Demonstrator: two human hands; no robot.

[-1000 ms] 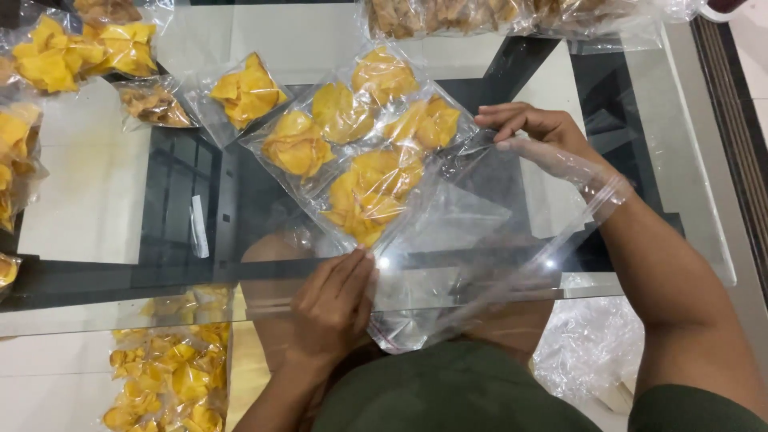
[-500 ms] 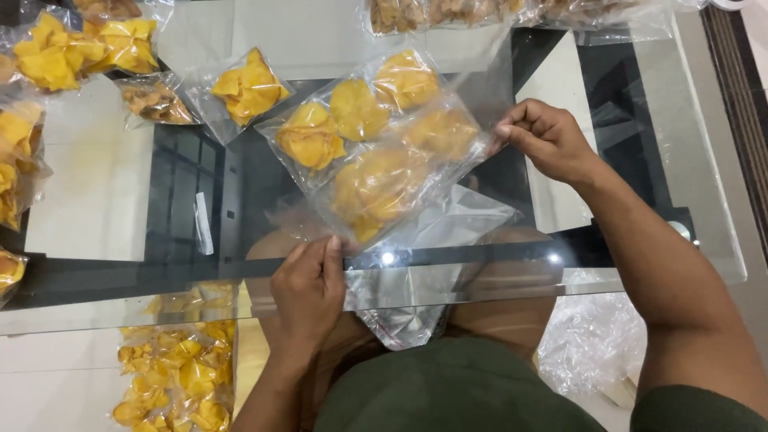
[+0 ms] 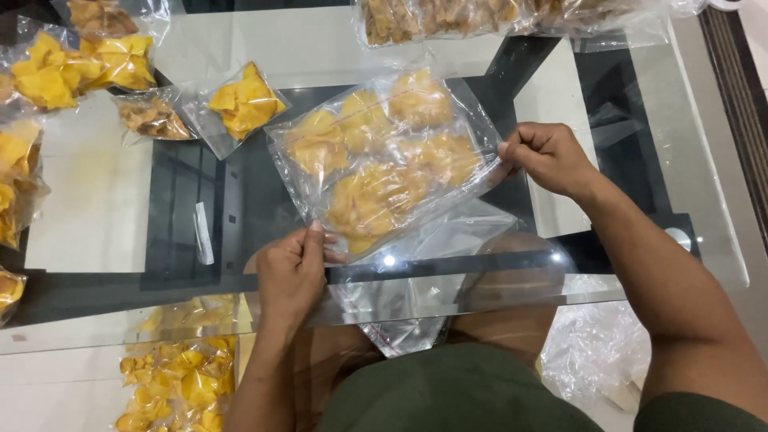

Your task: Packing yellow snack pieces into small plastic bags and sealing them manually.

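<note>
My left hand (image 3: 294, 270) pinches the near corner of a large clear plastic bag (image 3: 384, 156) that lies spread over several small packets of yellow chips on the glass table (image 3: 704, 184). At the bag's right edge, my right hand (image 3: 548, 156) grips the film with closed fingers. The bag is stretched between both hands, and the chip packets show blurred through it. More clear bags (image 3: 448, 236) lie flat under its near side.
A small packet of yellow chips (image 3: 244, 102) and a packet of browner chips (image 3: 152, 118) lie at the left. More chip packets (image 3: 56, 60) fill the far left, a long bag of chips (image 3: 448, 16) the far edge. Under the glass are more packets (image 3: 180, 376) and crumpled plastic (image 3: 592, 352).
The big clear bag went from lying loose on my right wrist to being drawn over the chip packets. My left hand shifted left and my right hand closed on the bag's edge.
</note>
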